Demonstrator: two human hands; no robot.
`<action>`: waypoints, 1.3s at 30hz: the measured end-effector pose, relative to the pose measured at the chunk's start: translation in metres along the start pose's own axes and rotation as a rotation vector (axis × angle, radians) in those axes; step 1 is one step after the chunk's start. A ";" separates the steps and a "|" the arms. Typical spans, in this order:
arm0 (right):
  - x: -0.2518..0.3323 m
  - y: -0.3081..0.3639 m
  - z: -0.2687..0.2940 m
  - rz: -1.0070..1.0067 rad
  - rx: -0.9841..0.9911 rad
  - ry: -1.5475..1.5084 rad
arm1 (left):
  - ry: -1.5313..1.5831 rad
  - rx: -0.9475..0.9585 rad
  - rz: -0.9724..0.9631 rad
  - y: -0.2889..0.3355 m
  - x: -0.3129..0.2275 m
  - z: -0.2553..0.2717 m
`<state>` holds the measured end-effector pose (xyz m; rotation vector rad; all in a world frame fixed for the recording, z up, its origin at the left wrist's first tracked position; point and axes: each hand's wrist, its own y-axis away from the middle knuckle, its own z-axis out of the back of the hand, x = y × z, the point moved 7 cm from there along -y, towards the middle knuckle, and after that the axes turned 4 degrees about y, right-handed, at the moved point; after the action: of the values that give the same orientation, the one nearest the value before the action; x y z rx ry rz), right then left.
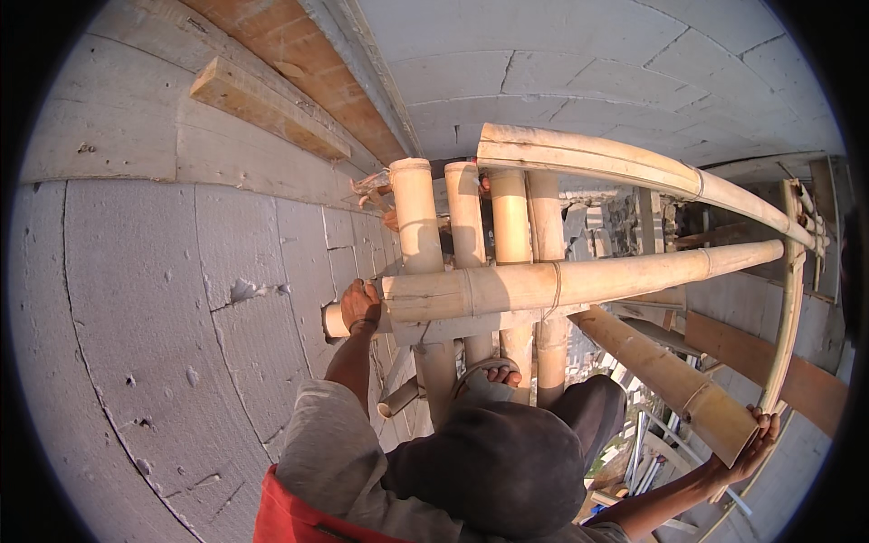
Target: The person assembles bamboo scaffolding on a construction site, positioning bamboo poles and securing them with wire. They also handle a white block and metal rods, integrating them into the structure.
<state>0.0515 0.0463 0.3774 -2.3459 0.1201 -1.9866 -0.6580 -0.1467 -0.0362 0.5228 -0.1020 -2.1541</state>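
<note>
My left hand [360,306] is closed over a lower bamboo pole [335,322] beside the wall. It lies right at the cut end of a thicker horizontal bamboo pole [507,288]. At the right, my right hand [749,445] is closed at a slim upright bamboo pole [789,326], its fingertips at the pole's lower part. Next to that hand is the cut end of a slanting bamboo pole [674,380]. Several bamboo poles [416,213] stand side by side, crossed by the horizontal one. My sandalled foot [501,373] rests among them, below my bent knees in dark trousers [489,466].
A grey block wall [163,335] rises close on the left, with a wooden beam [272,109] above. Another long bamboo pole [625,163] spans the back. Another person's hand [391,219] partly shows behind the poles. Far below right lie loose boards and debris [647,452].
</note>
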 end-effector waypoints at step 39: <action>0.006 0.003 -0.035 0.107 -0.187 0.157 | 0.003 0.000 0.011 0.000 0.000 0.001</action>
<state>0.0175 0.0429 0.3885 -2.2283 0.4487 -2.1902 -0.6583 -0.1469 -0.0352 0.5242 -0.1028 -2.1429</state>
